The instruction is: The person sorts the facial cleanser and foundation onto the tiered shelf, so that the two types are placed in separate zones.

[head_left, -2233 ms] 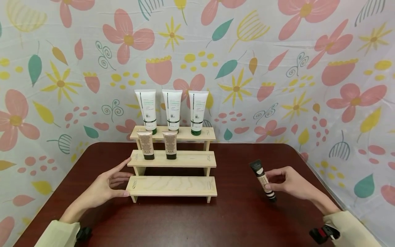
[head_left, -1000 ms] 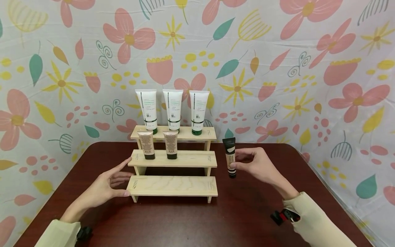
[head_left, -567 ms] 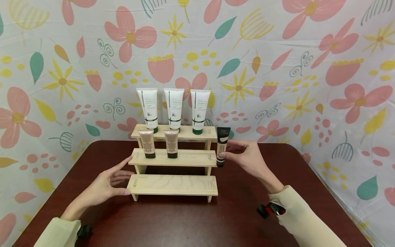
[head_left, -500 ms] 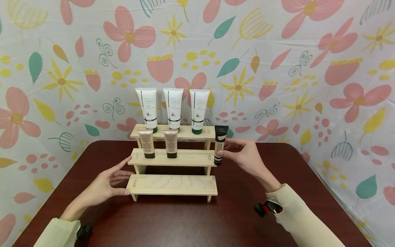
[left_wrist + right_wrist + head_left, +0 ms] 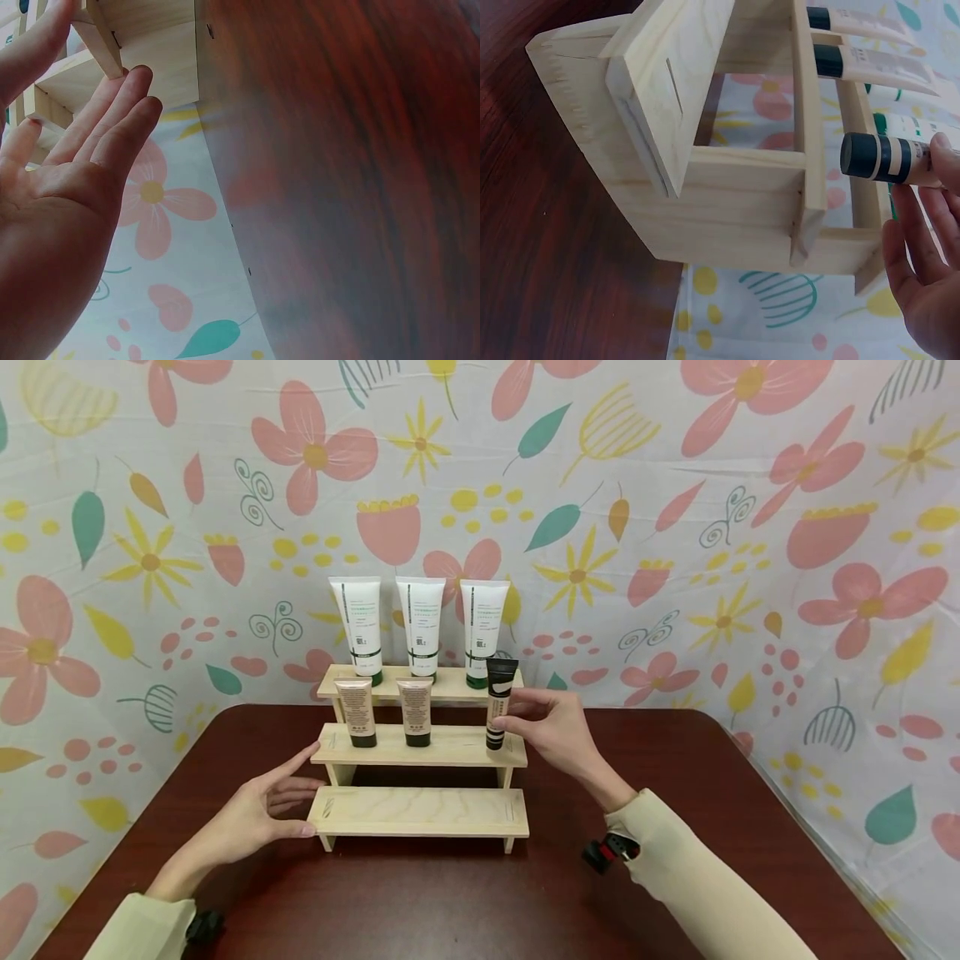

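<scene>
My right hand (image 5: 555,731) pinches a small black-and-beige squeeze tube (image 5: 498,703) between thumb and fingers, cap down and nearly upright. The tube is at the right end of the middle tier of a wooden three-step rack (image 5: 420,810). In the right wrist view its black cap (image 5: 861,155) appears slightly off the board. My left hand (image 5: 243,818) touches the rack's left side, thumb at the bottom step and index finger at the middle one. Its fingers (image 5: 124,135) look extended in the left wrist view. Two beige tubes, one left (image 5: 356,714) and one right (image 5: 416,712), stand on the middle tier.
On the top tier stand three white tubes with green caps: left (image 5: 362,627), middle (image 5: 422,625) and right (image 5: 483,622), the last partly covered by the held tube. The rack stands on a dark red-brown table (image 5: 420,902). A flower-patterned cloth (image 5: 600,527) hangs behind.
My right hand has carried the black-and-beige tube leftward from the right side of the table to the middle tier, turning it more upright. My left hand stays on the rack.
</scene>
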The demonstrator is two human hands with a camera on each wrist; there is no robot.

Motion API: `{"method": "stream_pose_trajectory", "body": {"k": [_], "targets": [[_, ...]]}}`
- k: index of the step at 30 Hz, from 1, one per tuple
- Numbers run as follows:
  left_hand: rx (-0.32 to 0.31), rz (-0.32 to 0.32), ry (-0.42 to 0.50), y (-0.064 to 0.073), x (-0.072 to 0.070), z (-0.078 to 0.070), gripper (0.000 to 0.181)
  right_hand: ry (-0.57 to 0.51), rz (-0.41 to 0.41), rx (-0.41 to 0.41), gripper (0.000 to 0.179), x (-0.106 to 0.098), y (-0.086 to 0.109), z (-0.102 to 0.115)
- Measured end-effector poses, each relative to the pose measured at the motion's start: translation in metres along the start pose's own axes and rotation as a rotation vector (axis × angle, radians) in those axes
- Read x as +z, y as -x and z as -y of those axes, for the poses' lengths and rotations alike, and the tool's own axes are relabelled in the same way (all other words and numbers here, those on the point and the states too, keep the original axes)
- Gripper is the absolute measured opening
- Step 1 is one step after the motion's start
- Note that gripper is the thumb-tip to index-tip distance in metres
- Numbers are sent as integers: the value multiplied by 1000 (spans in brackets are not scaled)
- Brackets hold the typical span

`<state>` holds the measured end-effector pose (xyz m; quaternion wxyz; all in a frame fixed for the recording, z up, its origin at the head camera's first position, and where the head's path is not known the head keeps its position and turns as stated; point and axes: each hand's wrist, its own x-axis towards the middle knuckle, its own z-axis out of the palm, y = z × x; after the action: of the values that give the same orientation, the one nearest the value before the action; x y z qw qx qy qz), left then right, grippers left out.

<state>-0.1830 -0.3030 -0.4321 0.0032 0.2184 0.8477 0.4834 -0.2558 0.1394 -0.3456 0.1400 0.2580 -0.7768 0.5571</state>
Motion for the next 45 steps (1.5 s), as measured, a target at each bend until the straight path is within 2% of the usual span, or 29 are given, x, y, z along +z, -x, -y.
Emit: {"method": "stream_pose_trajectory", "body": {"k": [4,12,22,33,45], "targets": [[0,0,0,0,0,0,109,-4,6,-30,30,8,-6,-5],[-6,5,7,0,1,2,109,11,-3,12,44,18,-9,-13],[4,-4,-4,-2,-1,0,109,-5,-3,27,43,27,-14,-15],[-4,-3,-10,-1,-1,1,109,21,15,13,39,27,-12,-17],[-4,-1,0,-1,0,1,108,-1,48,39,43,27,-10,-15]]}}
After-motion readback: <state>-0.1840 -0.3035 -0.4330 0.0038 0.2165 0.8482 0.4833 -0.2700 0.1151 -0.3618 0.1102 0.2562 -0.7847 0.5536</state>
